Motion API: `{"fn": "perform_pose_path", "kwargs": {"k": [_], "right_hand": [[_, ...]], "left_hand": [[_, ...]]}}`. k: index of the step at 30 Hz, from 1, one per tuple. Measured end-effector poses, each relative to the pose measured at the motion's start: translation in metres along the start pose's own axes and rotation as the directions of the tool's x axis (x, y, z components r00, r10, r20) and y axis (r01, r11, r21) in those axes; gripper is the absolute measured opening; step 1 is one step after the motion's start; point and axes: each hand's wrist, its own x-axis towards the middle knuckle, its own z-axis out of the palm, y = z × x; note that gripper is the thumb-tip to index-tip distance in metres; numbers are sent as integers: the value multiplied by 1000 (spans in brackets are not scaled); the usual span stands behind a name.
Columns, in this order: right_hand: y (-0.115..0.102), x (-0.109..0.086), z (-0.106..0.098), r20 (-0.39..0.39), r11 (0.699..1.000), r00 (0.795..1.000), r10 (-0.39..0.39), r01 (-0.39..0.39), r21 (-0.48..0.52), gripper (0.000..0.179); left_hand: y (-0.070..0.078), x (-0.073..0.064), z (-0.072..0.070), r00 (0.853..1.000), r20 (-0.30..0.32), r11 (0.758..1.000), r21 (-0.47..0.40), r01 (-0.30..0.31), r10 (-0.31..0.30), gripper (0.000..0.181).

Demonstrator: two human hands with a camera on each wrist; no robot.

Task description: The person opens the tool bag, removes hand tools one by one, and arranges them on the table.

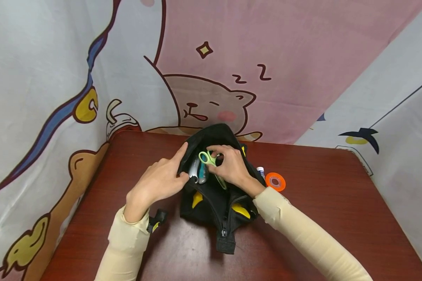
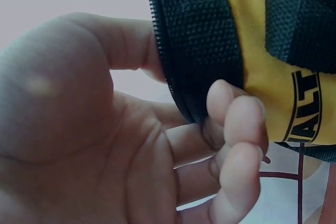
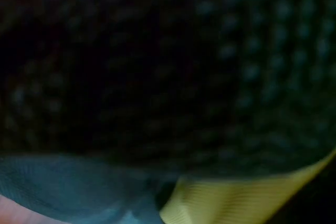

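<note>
A black tool bag with yellow patches lies unzipped on the table, its mouth spread. My left hand grips the left rim; in the left wrist view, thumb and fingers lie on either side of the zipped edge. Over the opening, my right hand pinches a pair of scissors by light green handles; the blades are hard to make out. Inside the bag lie a silver-grey tool and a teal-and-grey tool, kinds unclear. Dark fabric fills most of the right wrist view, hiding that hand.
Right of the bag, an orange ring-shaped roll lies on the reddish-brown table. A small white tube with a blue label is partly hidden behind the bag. A cartoon-printed cloth hangs behind the table.
</note>
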Motion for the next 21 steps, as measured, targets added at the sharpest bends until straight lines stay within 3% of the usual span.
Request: {"fn": "perform_pose_path", "kwargs": {"k": [21], "right_hand": [[-33, -3, -31, -140, 989, 987, -81, 97, 114, 52]], "left_hand": [[-1, 1, 0, 1000, -10, 1000, 18, 2, -2, 89]]}}
